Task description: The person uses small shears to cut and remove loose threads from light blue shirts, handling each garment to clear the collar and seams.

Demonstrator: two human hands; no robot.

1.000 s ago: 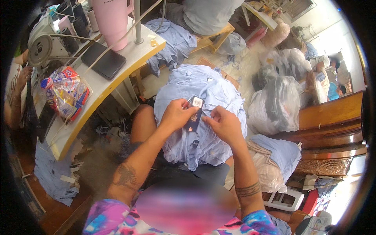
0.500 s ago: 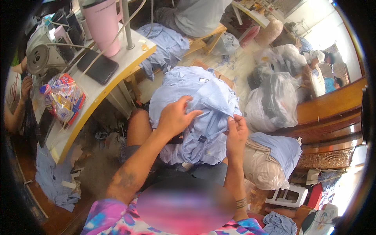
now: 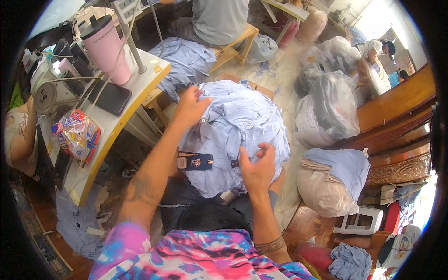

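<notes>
A heap of light blue garments, which look like shirts, rests across my lap. My left hand is at the heap's far left edge, its thumb and bent fingers apart with nothing visible between them. Over the near right part, my right hand has its thumb and fingers spread, holding nothing. A small dark label on the cloth shows right beside that thumb. On the near left side of the heap lies a dark blue hang tag. A small button is visible below my left hand.
At left stands a white table with a phone, a pink tumbler, a snack packet and a sewing machine. Plastic bags and a bundle of cloth sit at right. A person sits ahead on a wooden bench.
My right hand has let go of the cloth edge and moved left and nearer. My left hand moved left and farther away. The raised cloth now lies down, and the hang tag shows.
</notes>
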